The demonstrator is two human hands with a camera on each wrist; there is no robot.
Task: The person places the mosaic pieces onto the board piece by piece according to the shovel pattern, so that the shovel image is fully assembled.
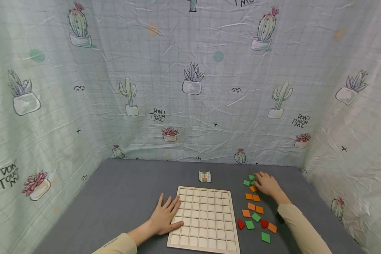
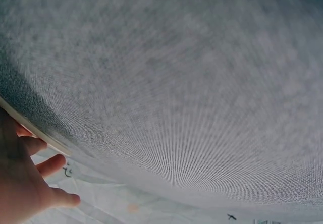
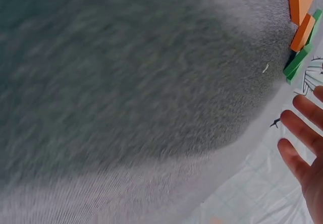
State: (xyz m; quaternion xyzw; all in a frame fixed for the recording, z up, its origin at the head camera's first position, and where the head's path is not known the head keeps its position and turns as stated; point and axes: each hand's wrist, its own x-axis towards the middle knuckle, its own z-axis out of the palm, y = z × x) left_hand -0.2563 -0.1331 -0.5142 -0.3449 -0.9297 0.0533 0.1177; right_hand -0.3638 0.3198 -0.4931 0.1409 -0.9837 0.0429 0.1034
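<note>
My left hand (image 1: 163,218) rests with spread fingers on the left edge of a pale wooden grid board (image 1: 203,223). In the left wrist view the same hand (image 2: 30,178) shows its fingers apart at the board's rim. My right hand (image 1: 268,184) is over the far end of a group of small coloured tiles, its fingers extended near green tiles (image 1: 246,182) and an orange tile (image 1: 253,189). Nothing shows in its grasp in the right wrist view, where the fingers (image 3: 300,130) are straight beside green tiles (image 3: 298,62). What lies under the fingertips is partly hidden.
Several orange tiles (image 1: 259,210), green tiles (image 1: 265,237) and red pieces (image 1: 241,224) lie scattered right of the board. A small printed card (image 1: 204,177) lies beyond the board. Cactus-patterned curtains (image 1: 193,116) enclose the grey table (image 1: 127,190) at the back and sides.
</note>
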